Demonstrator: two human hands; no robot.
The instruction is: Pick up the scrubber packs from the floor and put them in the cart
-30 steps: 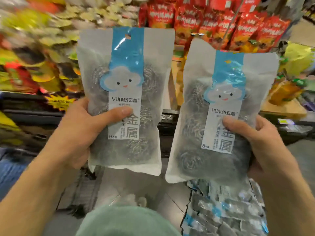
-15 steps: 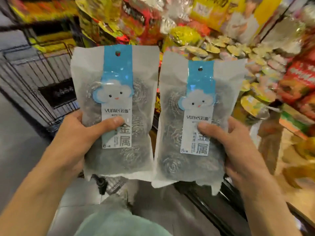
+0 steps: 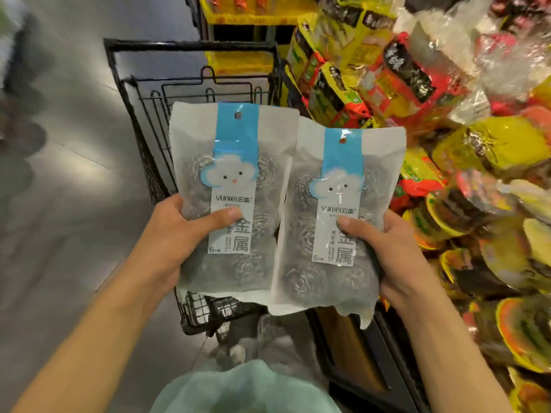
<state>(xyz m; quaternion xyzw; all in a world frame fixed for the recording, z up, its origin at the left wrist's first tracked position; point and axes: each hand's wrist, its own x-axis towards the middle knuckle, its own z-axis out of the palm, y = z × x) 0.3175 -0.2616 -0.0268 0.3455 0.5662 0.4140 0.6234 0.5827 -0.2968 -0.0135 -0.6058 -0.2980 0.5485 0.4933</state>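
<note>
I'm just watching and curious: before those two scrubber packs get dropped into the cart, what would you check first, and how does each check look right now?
1. Left hand grips the left scrubber pack: ok.
2. Right hand grips the right scrubber pack: ok.
3. Black wire cart lies straight ahead, behind the packs: ok.
4. Packs look sealed: ok, though their backs are hidden.
5. Free room inside the cart: cannot tell, the packs hide its basket.
6. Packs left on the floor: cannot tell.
</note>
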